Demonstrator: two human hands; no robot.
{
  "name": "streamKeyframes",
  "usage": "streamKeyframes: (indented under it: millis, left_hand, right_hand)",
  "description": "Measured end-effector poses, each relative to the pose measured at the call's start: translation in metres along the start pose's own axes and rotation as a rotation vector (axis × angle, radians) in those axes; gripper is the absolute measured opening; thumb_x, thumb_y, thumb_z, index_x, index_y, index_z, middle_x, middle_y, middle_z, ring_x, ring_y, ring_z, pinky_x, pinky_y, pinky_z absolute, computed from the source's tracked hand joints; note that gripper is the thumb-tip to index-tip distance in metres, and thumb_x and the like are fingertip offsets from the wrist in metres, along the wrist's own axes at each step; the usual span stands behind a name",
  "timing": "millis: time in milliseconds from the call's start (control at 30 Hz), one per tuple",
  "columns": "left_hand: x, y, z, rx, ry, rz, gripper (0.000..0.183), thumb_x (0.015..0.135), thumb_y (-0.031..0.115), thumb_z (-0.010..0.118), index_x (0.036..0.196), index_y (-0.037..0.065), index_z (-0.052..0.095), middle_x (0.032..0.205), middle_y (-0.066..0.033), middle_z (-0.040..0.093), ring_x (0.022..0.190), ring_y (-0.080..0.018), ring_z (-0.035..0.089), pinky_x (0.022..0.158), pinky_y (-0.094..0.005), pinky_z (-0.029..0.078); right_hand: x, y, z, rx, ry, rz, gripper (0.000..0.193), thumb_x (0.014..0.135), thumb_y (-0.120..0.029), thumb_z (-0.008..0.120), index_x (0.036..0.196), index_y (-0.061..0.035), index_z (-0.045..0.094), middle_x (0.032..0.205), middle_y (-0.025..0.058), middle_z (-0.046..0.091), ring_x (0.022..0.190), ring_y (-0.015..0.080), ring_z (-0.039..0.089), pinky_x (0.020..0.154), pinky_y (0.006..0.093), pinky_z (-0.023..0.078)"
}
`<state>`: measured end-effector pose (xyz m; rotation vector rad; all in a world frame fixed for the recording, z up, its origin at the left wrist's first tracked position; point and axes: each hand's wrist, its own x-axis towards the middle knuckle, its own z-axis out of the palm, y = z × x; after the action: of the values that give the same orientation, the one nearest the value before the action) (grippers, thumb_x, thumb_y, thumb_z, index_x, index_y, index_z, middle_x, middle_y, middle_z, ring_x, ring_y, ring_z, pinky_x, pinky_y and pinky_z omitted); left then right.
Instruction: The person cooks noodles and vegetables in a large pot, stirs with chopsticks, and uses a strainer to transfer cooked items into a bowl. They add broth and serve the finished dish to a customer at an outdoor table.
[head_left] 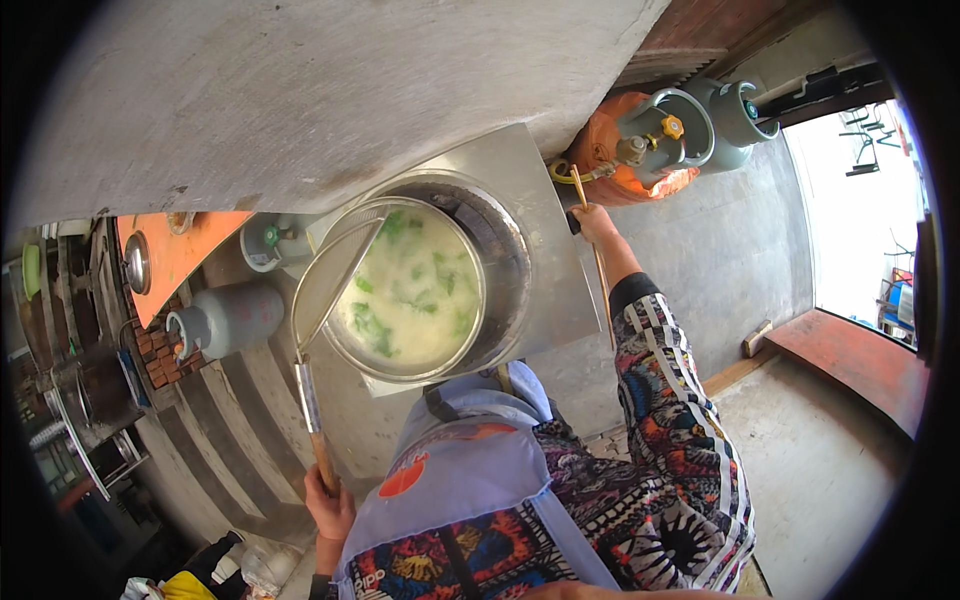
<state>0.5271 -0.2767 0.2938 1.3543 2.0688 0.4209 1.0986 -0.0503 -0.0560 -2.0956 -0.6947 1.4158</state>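
One wooden-handled strainer point(340, 265) hangs over the left rim of one metal pot point(481, 308), the left hand's point(331, 507) fingers clamped around its handle. The right hand's point(597, 224) fingers close on long thin wood point(603, 283), one stick or two, I cannot tell. The pot holds cloudy pale liquid point(415, 300) with green leaves point(370, 328). Four grey gas cylinders point(240, 318) show; the apron point(470, 470) bears printed lettering.

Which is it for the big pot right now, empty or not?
Not empty: cloudy, pale liquid with green leaves shows inside the pot. Exactly how full, I cannot tell.
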Motion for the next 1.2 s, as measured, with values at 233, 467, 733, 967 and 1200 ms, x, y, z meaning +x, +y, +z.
streamKeyframes:
  millis: [233, 467, 733, 967, 1200]
  left_hand:
    - [-0.003, 0.001, 0.008, 0.026, -0.012, 0.086, 0.045, 0.07, 0.0, 0.053, 0.115, -0.001, 0.047, 0.081, -0.0128, 0.055, 0.069, -0.0223, 0.056, 0.066, -0.0316, 0.047]
    - [0.007, 0.004, 0.006, 0.012, -0.044, 0.151, 0.045, 0.07, 0.001, 0.055, 0.115, 0.0, 0.047, 0.082, -0.0126, 0.057, 0.07, -0.0229, 0.057, 0.067, -0.0317, 0.048]
    - [0.037, -0.017, -0.008, -0.089, -0.163, 0.255, 0.045, 0.071, 0.001, 0.054, 0.115, 0.002, 0.048, 0.082, -0.0118, 0.06, 0.072, -0.0205, 0.059, 0.067, -0.0308, 0.049]
    - [0.064, -0.036, -0.023, -0.02, -0.209, 0.287, 0.048, 0.07, 0.004, 0.056, 0.117, 0.002, 0.046, 0.087, -0.0188, 0.06, 0.077, -0.0349, 0.061, 0.068, -0.0384, 0.049]
    - [0.104, -0.029, -0.041, 0.163, -0.234, 0.435, 0.05, 0.071, 0.005, 0.057, 0.119, 0.002, 0.044, 0.099, -0.0235, 0.058, 0.086, -0.0436, 0.057, 0.071, -0.0457, 0.048]
  right_hand:
    - [0.012, 0.012, 0.001, -0.105, 0.074, -0.001, 0.027, 0.086, -0.028, 0.06, 0.085, -0.0022, 0.066, 0.062, 0.0077, 0.058, 0.052, 0.0205, 0.054, 0.051, 0.0353, 0.043]
    - [-0.095, -0.076, -0.086, -0.431, 0.311, -0.287, 0.05, 0.088, -0.047, 0.05, 0.081, 0.0013, 0.063, 0.067, 0.0154, 0.063, 0.063, 0.0339, 0.061, 0.059, 0.042, 0.047]
    - [-0.38, -0.205, -0.166, 0.213, 0.132, -0.928, 0.041, 0.1, -0.032, 0.035, 0.085, -0.0001, 0.055, 0.07, 0.0021, 0.044, 0.052, 0.0055, 0.04, 0.045, 0.018, 0.036]
    - [-0.343, -0.217, 0.02, -0.028, 0.023, -0.837, 0.015, 0.089, -0.014, 0.057, 0.091, 0.0007, 0.062, 0.074, 0.0052, 0.057, 0.06, 0.0095, 0.054, 0.053, 0.0242, 0.044]
    - [-0.299, -0.197, 0.156, -0.138, -0.012, -1.002, 0.013, 0.085, -0.014, 0.063, 0.091, -0.0028, 0.065, 0.077, 0.0107, 0.059, 0.072, 0.0238, 0.056, 0.065, 0.0311, 0.046]
